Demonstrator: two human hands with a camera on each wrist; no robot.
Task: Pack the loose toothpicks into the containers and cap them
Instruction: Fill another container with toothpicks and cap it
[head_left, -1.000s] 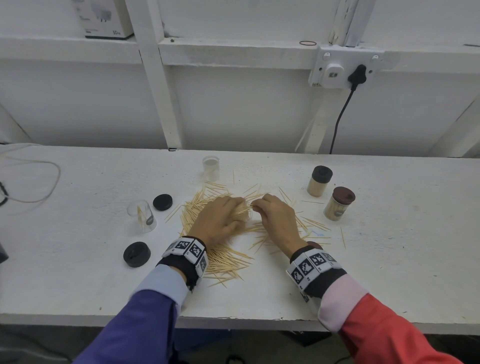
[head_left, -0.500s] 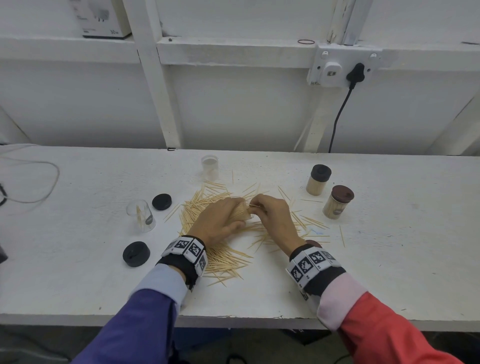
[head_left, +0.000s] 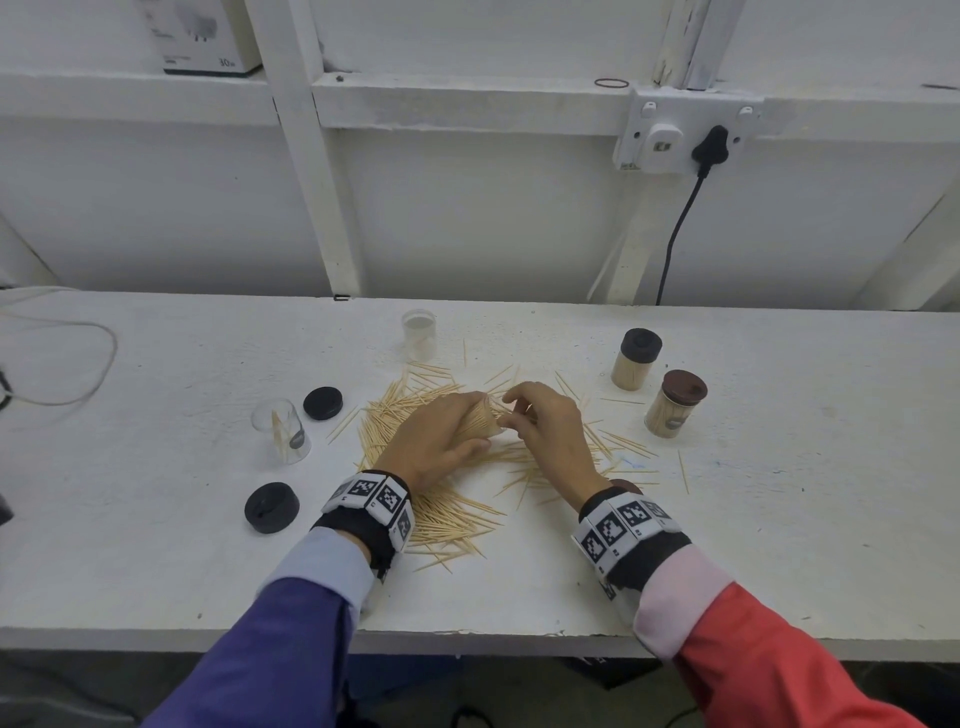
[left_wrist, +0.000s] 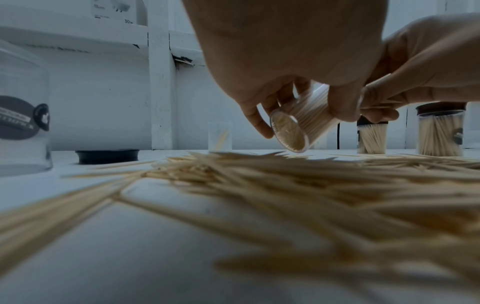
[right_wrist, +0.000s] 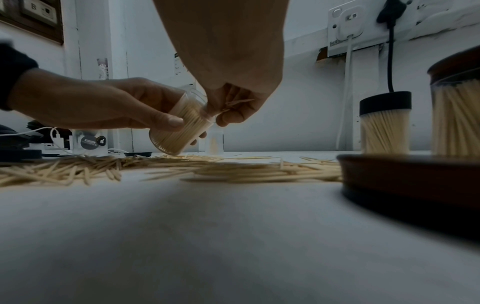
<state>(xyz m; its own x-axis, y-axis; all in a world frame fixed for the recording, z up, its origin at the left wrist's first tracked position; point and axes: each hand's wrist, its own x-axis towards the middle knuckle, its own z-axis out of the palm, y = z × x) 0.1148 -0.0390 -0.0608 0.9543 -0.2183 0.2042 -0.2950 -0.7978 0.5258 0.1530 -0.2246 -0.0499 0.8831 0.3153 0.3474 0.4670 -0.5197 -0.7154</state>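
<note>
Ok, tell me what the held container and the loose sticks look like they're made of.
Held container: apparently clear, glossy plastic, since the packed sticks show through its wall; glass can't be excluded. Loose toothpicks: pale, matte, thin and pointed, probably wood or bamboo.

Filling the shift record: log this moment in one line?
left hand: grips tilted clear plastic container | right hand: pinches toothpicks at its mouth | loose wooden toothpicks: remain

Five containers: two capped full ones (head_left: 636, 359) (head_left: 675, 404), two open nearly empty ones (head_left: 420, 335) (head_left: 281, 430), one held (left_wrist: 298, 121). Three loose caps (head_left: 322, 402) (head_left: 271, 507) (right_wrist: 415, 176). Uncounted loose toothpicks (head_left: 457, 519).
</note>
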